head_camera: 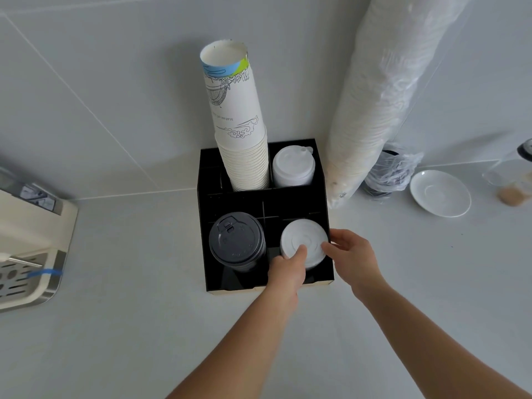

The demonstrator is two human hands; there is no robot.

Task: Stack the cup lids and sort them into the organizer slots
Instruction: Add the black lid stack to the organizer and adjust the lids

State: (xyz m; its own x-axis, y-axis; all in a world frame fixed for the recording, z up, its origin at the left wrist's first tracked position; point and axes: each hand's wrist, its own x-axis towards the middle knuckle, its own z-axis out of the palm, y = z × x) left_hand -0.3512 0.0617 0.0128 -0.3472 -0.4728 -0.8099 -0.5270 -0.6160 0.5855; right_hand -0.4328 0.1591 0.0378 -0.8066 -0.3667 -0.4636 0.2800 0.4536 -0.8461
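A black organizer (203, 234) stands on the white counter against the wall. A stack of flat white lids (302, 236) sits in its front right slot. My left hand (288, 270) grips that stack from the front left, thumb on top. On the stack's right edge, my right hand (349, 254) holds it with its fingertips. A stack of black lids (236, 240) fills the front left slot. In the back right slot is a stack of white domed lids (292, 168), and a tall stack of paper cups (239, 125) rises from the back middle slot.
A tall plastic-wrapped sleeve of cups (383, 96) leans on the wall right of the organizer, with a bagged black stack (385, 177) behind it. A white saucer (440, 192) and a clear jar (512, 182) lie at the right. A coffee machine (28, 240) stands at the left.
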